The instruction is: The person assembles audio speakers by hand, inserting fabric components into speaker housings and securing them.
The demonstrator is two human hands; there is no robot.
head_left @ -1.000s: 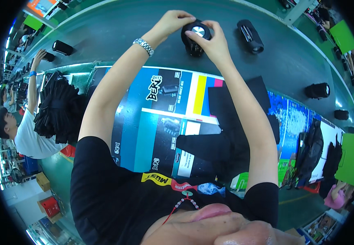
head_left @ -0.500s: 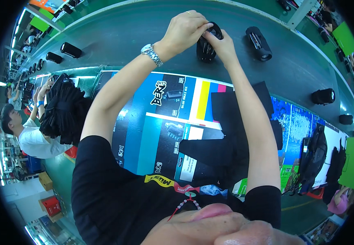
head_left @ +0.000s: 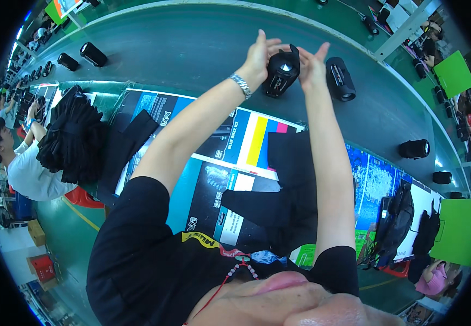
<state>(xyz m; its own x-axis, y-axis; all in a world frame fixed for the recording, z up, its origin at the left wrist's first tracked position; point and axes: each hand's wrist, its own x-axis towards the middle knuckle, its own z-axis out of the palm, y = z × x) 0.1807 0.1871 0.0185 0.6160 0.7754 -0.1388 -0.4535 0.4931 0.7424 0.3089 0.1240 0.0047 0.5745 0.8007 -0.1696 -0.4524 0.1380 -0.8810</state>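
Observation:
A black cylindrical speaker stands on the dark green conveyor belt, with a shiny silver spot on its upper part and a black band rising over its top. My left hand is at its left side, fingers stretched out and thumb raised. On the other side, my right hand is spread, thumb pointing up. Both palms face the speaker; whether the fingertips touch it I cannot tell. A second black speaker lies just right of my right hand.
Further speakers sit along the belt, left and right. On the printed table lie black cloth pieces and, at left, a bundle of black straps. A co-worker in white sits at left. A black bag lies at right.
My hands have let go of the black loop at the speaker's top and moved apart to its two sides. The speaker sits slightly lower in view, and the whole view has shifted a little.

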